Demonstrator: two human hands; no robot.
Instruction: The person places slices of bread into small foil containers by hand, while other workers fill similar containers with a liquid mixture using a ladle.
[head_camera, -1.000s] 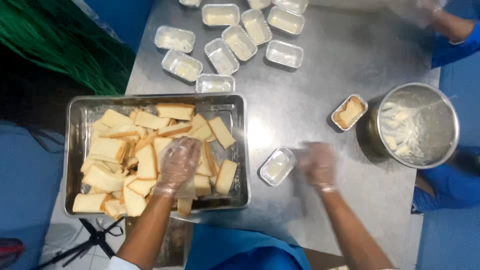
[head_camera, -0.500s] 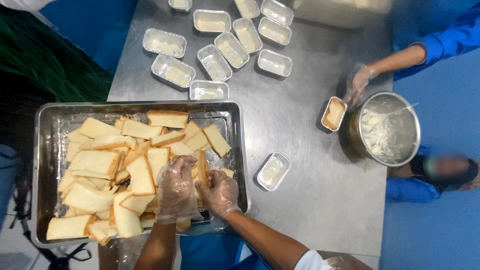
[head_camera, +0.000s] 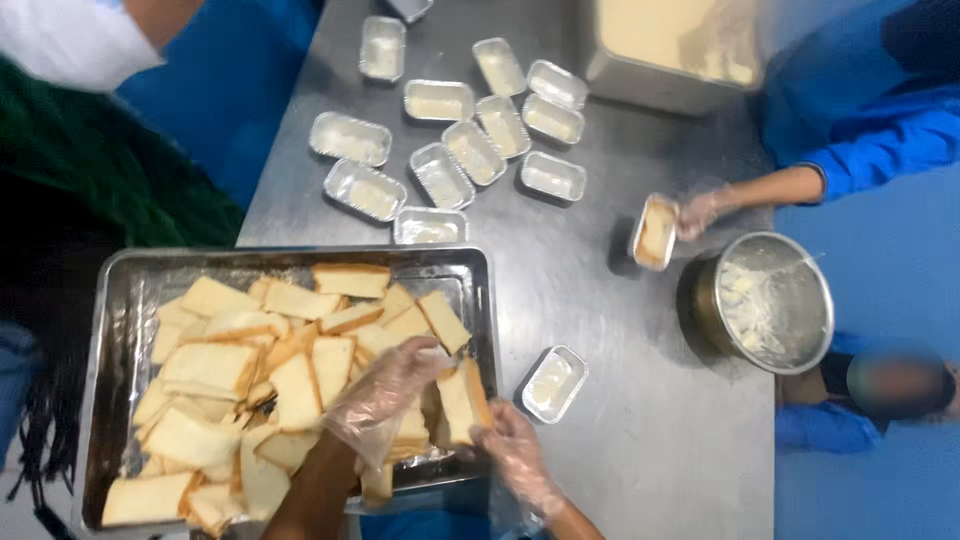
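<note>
Change since earlier frames: we see that both gloved hands have closed in on the near right corner of the tray, where a second ago the right hand was out by the small foil tin on the counter; a co-worker's hand has come to the filled tin beside the bowl.
Left hand (head_camera: 385, 400): lies over the bread pile at the near right of the tray, fingers spread and resting on the slices, apparently to steady the stack; we cannot tell whether it pinches one.
Right hand (head_camera: 505, 445): sits at the tray's near right rim, grip pressed against an upright bread slice (head_camera: 462, 400), holding it on edge, clear of the flat-lying slices.
Tray (head_camera: 120, 300): steel, rectangular, near left on the counter (head_camera: 640, 440), heaped with cut bread slices.
Small foil tin (head_camera: 552, 383): stands just right of the tray, apart from the right hand, placed within short reach of the bread.
Foil tin group (head_camera: 470, 150): scattered at the far side of the counter, each with a pale layer inside.
Steel bowl (head_camera: 765, 300): right side, pale spread smeared on its wall.
Co-worker's hand (head_camera: 700, 212): gloved, touching a bread-filled tin (head_camera: 655, 232) just left of the bowl.
Large container (head_camera: 660, 50): far right, pale contents.
</note>
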